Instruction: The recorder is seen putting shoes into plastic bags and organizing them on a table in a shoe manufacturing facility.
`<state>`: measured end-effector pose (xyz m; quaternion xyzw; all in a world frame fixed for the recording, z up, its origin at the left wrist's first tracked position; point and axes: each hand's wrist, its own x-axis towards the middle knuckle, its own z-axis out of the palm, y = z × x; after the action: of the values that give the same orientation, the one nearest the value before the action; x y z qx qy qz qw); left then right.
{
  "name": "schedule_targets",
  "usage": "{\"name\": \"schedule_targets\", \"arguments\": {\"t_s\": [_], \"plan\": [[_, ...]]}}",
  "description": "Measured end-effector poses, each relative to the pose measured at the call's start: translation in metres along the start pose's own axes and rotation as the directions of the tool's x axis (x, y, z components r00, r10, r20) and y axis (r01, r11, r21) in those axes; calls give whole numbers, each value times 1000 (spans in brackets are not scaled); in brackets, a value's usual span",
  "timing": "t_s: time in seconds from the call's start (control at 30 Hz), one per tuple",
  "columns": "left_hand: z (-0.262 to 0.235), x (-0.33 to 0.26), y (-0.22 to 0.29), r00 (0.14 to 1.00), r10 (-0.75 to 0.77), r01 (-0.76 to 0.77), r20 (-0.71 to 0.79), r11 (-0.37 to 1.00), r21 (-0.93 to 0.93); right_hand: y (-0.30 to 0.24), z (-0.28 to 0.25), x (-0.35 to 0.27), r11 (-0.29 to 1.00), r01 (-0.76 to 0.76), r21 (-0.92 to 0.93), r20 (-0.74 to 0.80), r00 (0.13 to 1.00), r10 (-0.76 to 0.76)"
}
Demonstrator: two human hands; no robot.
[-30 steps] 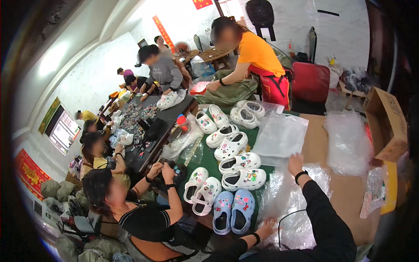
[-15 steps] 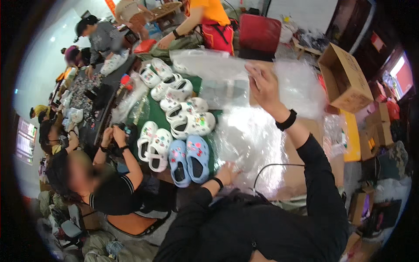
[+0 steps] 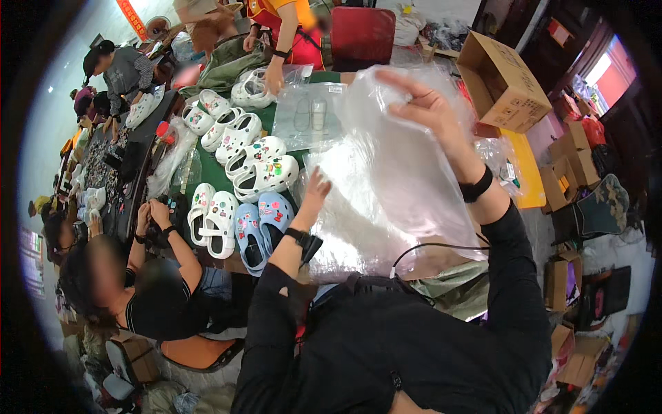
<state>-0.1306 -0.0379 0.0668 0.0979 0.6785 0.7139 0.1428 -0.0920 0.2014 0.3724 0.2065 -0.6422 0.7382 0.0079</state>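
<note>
1. Plastic sheet [image 3: 414, 186], big and see-through, is just right of the middle of the frame, partly lifted up.
2. Right hand [image 3: 434, 117], up and right of the middle, has its fingers clamped on the sheet.
3. Left hand [image 3: 314, 199], near the middle, has its fingers a bit apart.
4. White shoes [image 3: 265, 178] and blue shoes [image 3: 251, 234] sit left of it.
5. Brown box [image 3: 510, 86] is at upper right.

White clogs [image 3: 261, 183] speckled with multicoloured charms [image 3: 278, 171] and a pale blue pair [image 3: 247, 221] with dark insoles [image 3: 254, 254] showed against a dark green tabletop [image 3: 211, 165], while clear plastic [image 3: 407, 186] gleamed silvery-white; sleeves [image 3: 514, 269] were black, a carton [image 3: 517, 90] brown, a panel [image 3: 527, 172] yellow and a chair [image 3: 363, 34] red.
</note>
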Motion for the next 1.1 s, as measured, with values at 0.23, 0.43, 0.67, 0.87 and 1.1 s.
{"name": "schedule_targets", "arguments": {"t_s": [0.23,0.43,0.67,0.87,1.1], "plan": [[83,-19,31,834,-80,365,545,822,-438,-8,36,-27,959,-155,236,144,982,123],[62,-42,12,952,-264,303,156,888,-346,25,-13,-5,975,-115,192,-49,991,126],[22,-61,3,882,-260,296,-394,954,34,164,-112,2,707,-9,-707,-123,986,-110],[15,-53,-6,886,-221,214,-407,975,-63,233,8,-85,152,44,-987,46,999,12],[-35,-94,-32,982,-31,145,-187,757,637,310,57,-132,240,-182,-954,24,750,661]]}}
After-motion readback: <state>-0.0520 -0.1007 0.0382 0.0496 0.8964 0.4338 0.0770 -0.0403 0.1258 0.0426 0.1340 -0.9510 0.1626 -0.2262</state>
